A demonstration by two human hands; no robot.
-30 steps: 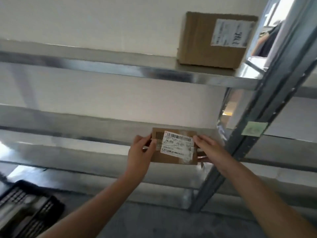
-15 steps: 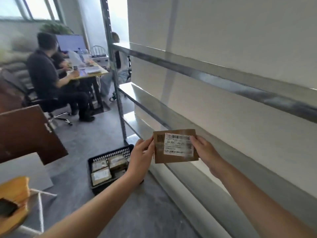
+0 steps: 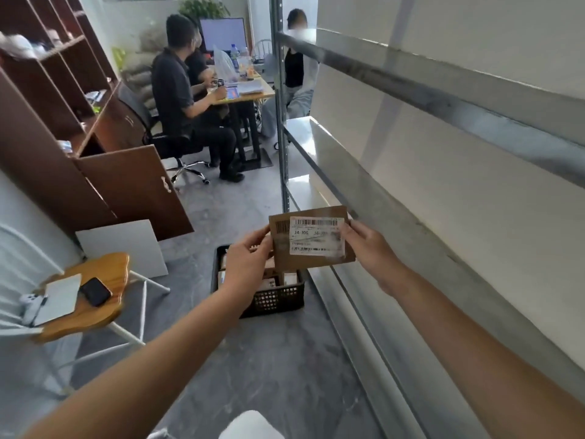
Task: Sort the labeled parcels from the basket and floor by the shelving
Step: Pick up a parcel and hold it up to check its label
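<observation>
1. My left hand (image 3: 250, 264) pinches the left edge of a flat brown cardboard parcel (image 3: 316, 263) between thumb and fingers.
2. My right hand (image 3: 370, 248) pinches the right edge the same way, fingertips curled onto the card.
3. The parcel hangs in the air between the 2 hands, roughly upright. Its white label (image 3: 316, 236) faces me. I can read barcodes and a code starting J4; the rest is blurred.
4. Below the parcel a black mesh basket (image 3: 278, 301) sits on the grey floor (image 3: 269, 359). More labeled parcels (image 3: 286, 278) lie inside, partly hidden by my left wrist.
5. The basket stands just beside the foot of the metal shelving (image 3: 443, 115), which runs along my right side.
6. At left, a small wooden tabletop (image 3: 104, 274) carries a dark phone (image 3: 95, 291) and a white pad (image 3: 60, 297).
7. Farther off stands a brown cabinet (image 3: 136, 188) with 1 door open. Beyond it, people (image 3: 174, 83) sit at a desk (image 3: 250, 93) with a monitor (image 3: 223, 33).
</observation>
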